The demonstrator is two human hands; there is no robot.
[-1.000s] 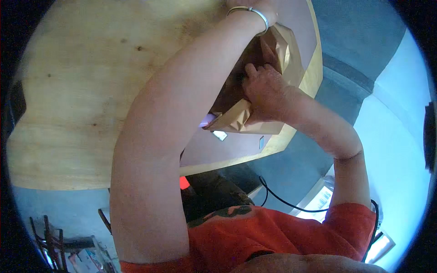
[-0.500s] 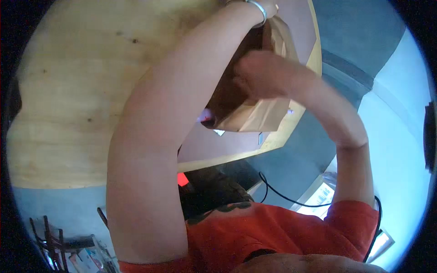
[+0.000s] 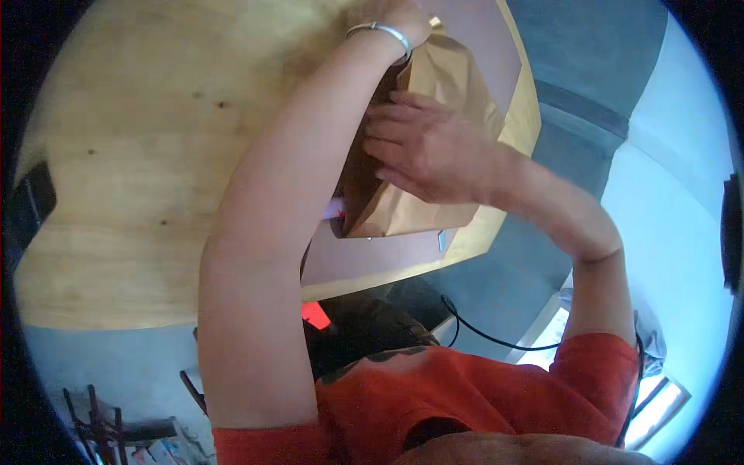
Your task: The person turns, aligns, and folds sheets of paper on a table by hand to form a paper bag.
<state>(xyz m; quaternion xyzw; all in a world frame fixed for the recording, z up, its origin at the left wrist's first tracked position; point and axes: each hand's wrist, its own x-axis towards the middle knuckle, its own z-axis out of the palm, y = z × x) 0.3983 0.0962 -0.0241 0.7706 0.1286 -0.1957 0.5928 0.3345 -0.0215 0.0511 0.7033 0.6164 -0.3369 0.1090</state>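
Observation:
A brown paper bag (image 3: 434, 205) lies on the table, its dark mouth facing left. My right hand (image 3: 438, 151) rests across the bag, its fingers stretched out and slightly apart over the edge of the mouth. At the far end of the bag, near the top of the view, is my left hand (image 3: 391, 19), above a silver bracelet (image 3: 387, 32) on the wrist. Its fingers are blurred and partly cut off, so their grip cannot be made out. A small gold-coloured item (image 3: 435, 22) shows beside it. My left forearm hides part of the bag's mouth.
The pale wooden table (image 3: 147, 178) carries a mauve mat (image 3: 372, 260) under the bag. A pinkish-purple object (image 3: 333, 208) shows by the bag's near corner. A dark object (image 3: 32, 205) sits at the table's left edge. A black cable (image 3: 496, 339) hangs beyond the near edge.
My right hand, blurred at the bag's mouth before, now lies across the bag with fingers extended. My left hand and the bag appear further left in view, and more of the bag's side shows.

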